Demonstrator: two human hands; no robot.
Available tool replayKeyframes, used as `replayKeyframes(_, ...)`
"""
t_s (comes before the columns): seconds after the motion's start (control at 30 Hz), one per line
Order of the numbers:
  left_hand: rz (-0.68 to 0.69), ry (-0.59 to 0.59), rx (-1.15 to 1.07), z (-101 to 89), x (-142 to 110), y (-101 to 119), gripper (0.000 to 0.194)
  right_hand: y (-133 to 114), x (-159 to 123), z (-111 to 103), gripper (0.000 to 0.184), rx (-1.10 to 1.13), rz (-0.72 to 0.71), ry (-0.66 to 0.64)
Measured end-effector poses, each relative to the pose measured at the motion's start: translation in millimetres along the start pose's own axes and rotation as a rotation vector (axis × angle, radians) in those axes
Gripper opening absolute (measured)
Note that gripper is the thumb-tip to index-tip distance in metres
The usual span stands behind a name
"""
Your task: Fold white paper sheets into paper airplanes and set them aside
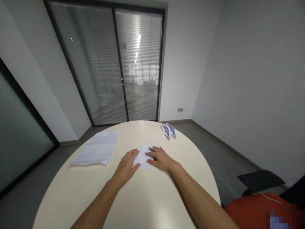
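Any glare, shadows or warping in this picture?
Head view: white light streaks shine in the right-hand glass panel, a soft sheen lies on the table, a shadow runs beside the right forearm, and the dark frame leans, perhaps from lens distortion.

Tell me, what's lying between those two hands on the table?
A white piece of paper, between the left hand and the right hand; the head view shows fingers over its sides.
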State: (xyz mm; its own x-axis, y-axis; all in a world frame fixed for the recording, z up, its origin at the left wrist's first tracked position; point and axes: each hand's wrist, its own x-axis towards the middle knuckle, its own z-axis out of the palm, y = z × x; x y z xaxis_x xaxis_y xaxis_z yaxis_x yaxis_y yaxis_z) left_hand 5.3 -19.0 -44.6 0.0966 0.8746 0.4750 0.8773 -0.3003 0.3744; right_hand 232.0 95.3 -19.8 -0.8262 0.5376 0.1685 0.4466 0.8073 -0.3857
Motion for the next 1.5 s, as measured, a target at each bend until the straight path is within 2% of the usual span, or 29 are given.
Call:
replayKeyframes(0.13, 0.035, -0.022, 0.111, -7.1, 3.5, 7.1, 0.031, 0.6, 0.5, 0.8, 0.048, -0.03, -0.014, 0.028)
replayKeyframes(0.27, 0.056, -0.138, 0.177, -11.4, 4.8, 17.7, 0.021, 1.1, 3.5, 3.0, 0.047, -0.092, -0.032, 0.085)
replayKeyframes(0.37, 0.032, -0.193, 0.213, -11.8, 3.4, 24.9, 0.024, -1.3, 5.9, 1.8, 0.042, -0.133, -0.031, 0.113)
replayKeyframes(0.53, -0.042, -0.204, 0.24, -11.7, 0.1, 36.6, 0.032, -5.8, 5.3, -3.1, 0.035, -0.133, -0.014, 0.111)
replayKeyframes(0.8, -0.152, -0.17, 0.316, 1.8, -3.1, 57.1, 0.05, -0.8, 2.8, 3.0, 0.036, -0.026, -0.126, 0.14)
replayKeyframes(0.93, -0.158, -0.144, 0.294, 8.5, -6.5, 55.1, 0.053, -3.4, 3.6, 2.7, 0.04, -0.051, -0.119, 0.143)
replayKeyframes(1.07, -0.146, -0.123, 0.239, 14.3, -9.7, 48.2, 0.056, -5.7, 6.4, 3.1, 0.034, -0.032, -0.013, 0.154)
replayKeyframes(1.2, -0.181, -0.157, 0.245, 19.7, -11.8, 43.5, 0.065, -4.3, 8.1, 5.8, 0.031, 0.044, 0.065, 0.182)
replayKeyframes(1.5, -0.191, -0.256, 0.278, 20.0, -10.5, 36.1, 0.059, -1.2, 8.2, 7.9, 0.028, -0.015, 0.006, 0.174)
